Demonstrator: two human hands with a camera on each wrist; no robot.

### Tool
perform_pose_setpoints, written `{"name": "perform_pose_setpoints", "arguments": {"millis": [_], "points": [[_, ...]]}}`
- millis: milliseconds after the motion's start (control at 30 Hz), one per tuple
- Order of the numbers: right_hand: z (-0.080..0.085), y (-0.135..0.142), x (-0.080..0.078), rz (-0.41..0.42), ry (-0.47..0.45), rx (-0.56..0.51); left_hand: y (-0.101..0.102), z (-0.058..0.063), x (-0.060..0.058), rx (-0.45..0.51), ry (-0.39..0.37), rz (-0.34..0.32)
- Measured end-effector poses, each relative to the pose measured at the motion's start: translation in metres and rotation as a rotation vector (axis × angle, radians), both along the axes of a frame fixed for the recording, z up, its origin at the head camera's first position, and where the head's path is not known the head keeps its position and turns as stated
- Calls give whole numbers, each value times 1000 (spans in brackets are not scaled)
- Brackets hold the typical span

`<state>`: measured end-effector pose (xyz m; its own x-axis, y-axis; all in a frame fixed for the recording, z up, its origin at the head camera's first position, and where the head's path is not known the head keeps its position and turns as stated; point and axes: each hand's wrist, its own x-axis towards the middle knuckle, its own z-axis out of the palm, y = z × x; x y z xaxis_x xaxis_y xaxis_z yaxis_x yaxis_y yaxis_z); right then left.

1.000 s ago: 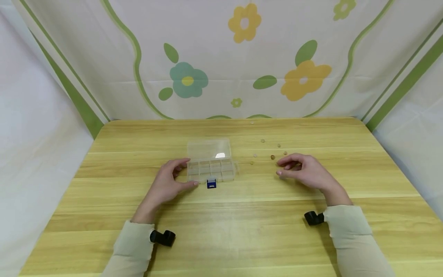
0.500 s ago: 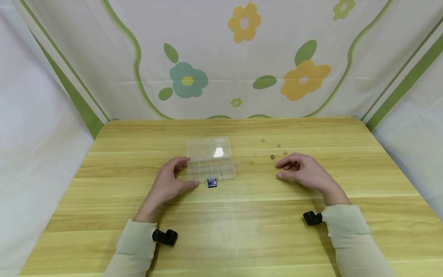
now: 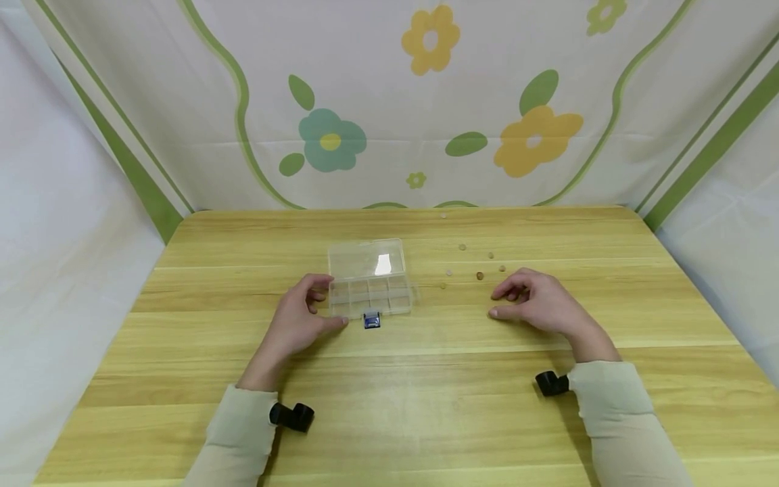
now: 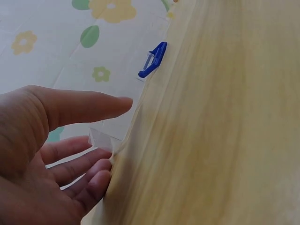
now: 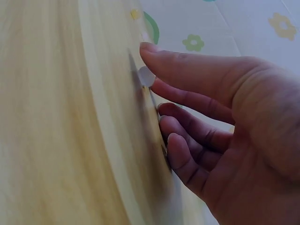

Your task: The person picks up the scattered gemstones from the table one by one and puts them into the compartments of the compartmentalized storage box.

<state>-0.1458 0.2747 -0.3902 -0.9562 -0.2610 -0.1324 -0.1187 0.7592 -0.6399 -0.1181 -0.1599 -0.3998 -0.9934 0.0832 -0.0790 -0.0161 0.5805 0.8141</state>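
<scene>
A clear plastic compartment box (image 3: pixel 370 295) lies on the wooden table with its lid (image 3: pixel 365 259) laid back and a blue latch (image 3: pixel 372 319) on its front. My left hand (image 3: pixel 298 318) spans the box's left end, thumb along the front and forefinger at the rear corner. In the left wrist view its thumb is straight and its other fingers bend loosely beside the clear corner. My right hand (image 3: pixel 535 302) hovers with a gap between thumb and forefinger, near a brown round piece (image 3: pixel 479 276). A pale round piece (image 5: pixel 146 76) shows right at its forefinger tip in the right wrist view.
Several other tiny round pieces lie scattered right of the box, including an orange one (image 3: pixel 502 268), a yellowish one (image 3: pixel 443 285) and a white one (image 3: pixel 449 272). Another (image 3: pixel 443 216) sits by the rear table edge. A flowered cloth (image 3: pixel 389 101) hangs behind the table (image 3: pixel 389 406).
The box's lid and blue latch have shifted slightly away from me, and the glint on the lid has changed shape. My right hand's thumb and forefinger have shifted only slightly.
</scene>
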Motion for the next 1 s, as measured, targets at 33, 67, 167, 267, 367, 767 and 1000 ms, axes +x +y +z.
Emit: {"name": "perform_pose_setpoints", "arguments": {"millis": [33,67,167,267,367,767,1000], "points": [[0,0,0,3,-1,5,0,0,0,5,1,-1],[1,1,0,7,-3,8,0,0,0,11,1,-1],[1,3,1,16,-16,8,0,1,1,33,-7,6],[1,4,1,19,-22,5,1,1,1,47,-15,11],[2,4,1,17,-22,-8,1,2,1,57,-22,18],[3,0,1,25,0,-9,2,5,0,81,-65,56],[2,0,1,16,-8,-14,4,6,1,73,-54,52]]}}
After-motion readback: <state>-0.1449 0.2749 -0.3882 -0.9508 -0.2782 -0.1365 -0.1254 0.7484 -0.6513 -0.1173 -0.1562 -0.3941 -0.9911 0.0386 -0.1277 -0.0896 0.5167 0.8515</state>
